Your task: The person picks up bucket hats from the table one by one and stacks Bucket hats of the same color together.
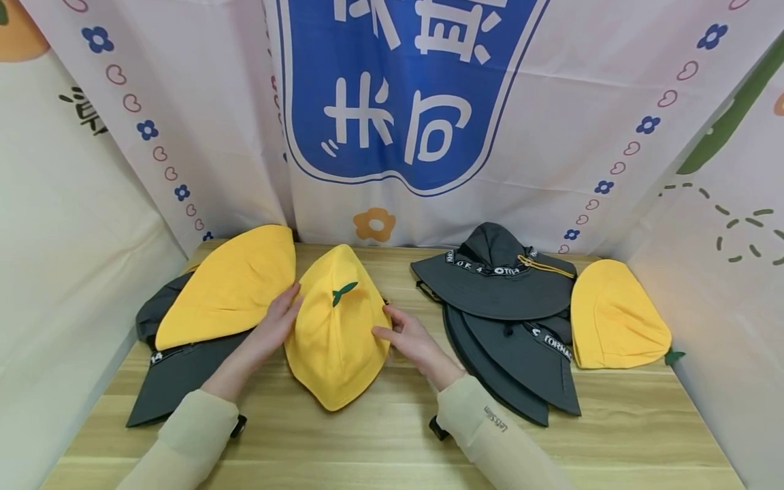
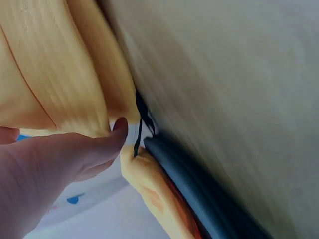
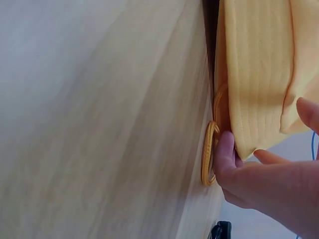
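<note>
Middle yellow hat: it is between the two piles, crown up, its green sprout on top; whether the rim rests fully on the wood, I cannot tell.
Left grip: thumb and fingers are pinching the left rim of this hat.
Right grip: it is pinching the opposite rim; a yellow cord loop lies just beside its fingers.
Left pile: a yellow hat lies over dark hats, very near the left grip, and the left forearm passes over the dark brim.
Right pile: dark hats are stacked near the right grip, and another yellow hat leans at their right end.
Back: a white cloth hangs close behind the hats.
Room: wood of the surface shows between the sleeves, toward the person.
Right edge: the last hat's sprout reaches it.
</note>
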Action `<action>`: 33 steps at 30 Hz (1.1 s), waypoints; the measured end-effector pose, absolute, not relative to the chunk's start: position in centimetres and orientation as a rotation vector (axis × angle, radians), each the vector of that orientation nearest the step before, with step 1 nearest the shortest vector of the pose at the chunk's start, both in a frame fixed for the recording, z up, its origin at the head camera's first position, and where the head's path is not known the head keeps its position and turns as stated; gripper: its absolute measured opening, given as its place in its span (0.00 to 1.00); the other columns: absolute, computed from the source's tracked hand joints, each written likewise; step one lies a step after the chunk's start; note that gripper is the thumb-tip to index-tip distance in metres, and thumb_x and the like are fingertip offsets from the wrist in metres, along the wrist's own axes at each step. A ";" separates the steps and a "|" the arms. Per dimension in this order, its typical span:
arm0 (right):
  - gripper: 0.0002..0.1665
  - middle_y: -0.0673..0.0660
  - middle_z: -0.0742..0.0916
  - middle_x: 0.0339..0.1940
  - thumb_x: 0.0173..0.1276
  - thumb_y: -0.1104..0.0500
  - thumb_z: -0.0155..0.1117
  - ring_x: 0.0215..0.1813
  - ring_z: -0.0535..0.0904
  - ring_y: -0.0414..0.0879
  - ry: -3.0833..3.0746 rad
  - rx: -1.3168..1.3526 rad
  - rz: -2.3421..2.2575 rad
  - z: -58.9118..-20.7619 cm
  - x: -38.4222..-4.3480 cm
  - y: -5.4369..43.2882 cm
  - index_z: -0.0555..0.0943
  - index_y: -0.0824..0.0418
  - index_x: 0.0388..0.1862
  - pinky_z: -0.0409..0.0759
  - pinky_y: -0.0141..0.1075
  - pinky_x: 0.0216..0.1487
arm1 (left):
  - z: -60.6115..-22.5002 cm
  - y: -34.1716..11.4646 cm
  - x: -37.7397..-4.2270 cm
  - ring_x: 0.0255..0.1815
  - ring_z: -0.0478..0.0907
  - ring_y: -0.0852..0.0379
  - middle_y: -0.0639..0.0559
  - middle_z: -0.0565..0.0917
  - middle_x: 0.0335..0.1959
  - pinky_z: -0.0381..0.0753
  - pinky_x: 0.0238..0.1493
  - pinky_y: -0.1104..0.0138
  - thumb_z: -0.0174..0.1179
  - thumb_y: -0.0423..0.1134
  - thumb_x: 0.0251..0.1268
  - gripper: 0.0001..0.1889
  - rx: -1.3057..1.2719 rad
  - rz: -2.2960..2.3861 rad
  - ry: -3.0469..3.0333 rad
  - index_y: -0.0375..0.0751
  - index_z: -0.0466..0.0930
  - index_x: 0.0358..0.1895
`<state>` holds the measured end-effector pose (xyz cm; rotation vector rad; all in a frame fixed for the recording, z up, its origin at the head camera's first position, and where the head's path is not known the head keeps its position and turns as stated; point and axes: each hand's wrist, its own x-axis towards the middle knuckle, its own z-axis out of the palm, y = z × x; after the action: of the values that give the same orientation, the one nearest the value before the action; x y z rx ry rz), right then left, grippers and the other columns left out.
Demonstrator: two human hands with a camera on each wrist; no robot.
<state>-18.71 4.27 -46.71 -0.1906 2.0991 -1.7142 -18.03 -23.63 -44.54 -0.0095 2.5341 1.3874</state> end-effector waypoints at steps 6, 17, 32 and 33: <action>0.40 0.66 0.81 0.62 0.70 0.52 0.65 0.53 0.79 0.47 2.206 -0.195 -1.600 -46.8 -18.6 4.4 0.63 0.63 0.77 0.77 0.32 0.46 | -45.5 -22.6 -18.0 0.82 0.29 0.33 0.30 0.37 0.81 0.35 0.79 0.39 0.31 0.51 0.84 0.35 0.075 1.297 2.600 0.34 0.35 0.81; 0.41 0.67 0.73 0.71 0.72 0.50 0.62 0.60 0.75 0.54 2.343 -0.244 -1.441 -46.6 -18.8 4.8 0.63 0.67 0.76 0.78 0.42 0.57 | -45.5 -21.2 -18.4 0.81 0.36 0.31 0.28 0.40 0.79 0.42 0.79 0.39 0.30 0.51 0.83 0.35 0.124 1.198 2.618 0.32 0.34 0.80; 0.40 0.66 0.61 0.80 0.77 0.45 0.55 0.81 0.55 0.62 2.585 -0.345 -1.136 -46.7 -19.4 6.2 0.59 0.61 0.80 0.56 0.56 0.79 | -45.2 -17.9 -19.8 0.80 0.47 0.31 0.27 0.49 0.79 0.51 0.79 0.43 0.27 0.56 0.83 0.37 -0.068 1.392 2.515 0.28 0.44 0.79; 0.40 0.66 0.61 0.81 0.77 0.45 0.54 0.81 0.55 0.62 2.590 -0.343 -1.129 -46.7 -19.5 6.3 0.58 0.61 0.80 0.56 0.56 0.79 | -45.3 -17.7 -19.9 0.79 0.48 0.31 0.27 0.50 0.79 0.52 0.79 0.43 0.27 0.56 0.82 0.37 -0.072 1.397 2.520 0.28 0.44 0.79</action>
<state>-19.46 6.31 -46.71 -0.3430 2.5904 -1.1292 -19.86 -17.70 -45.29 -0.0725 2.5201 1.3972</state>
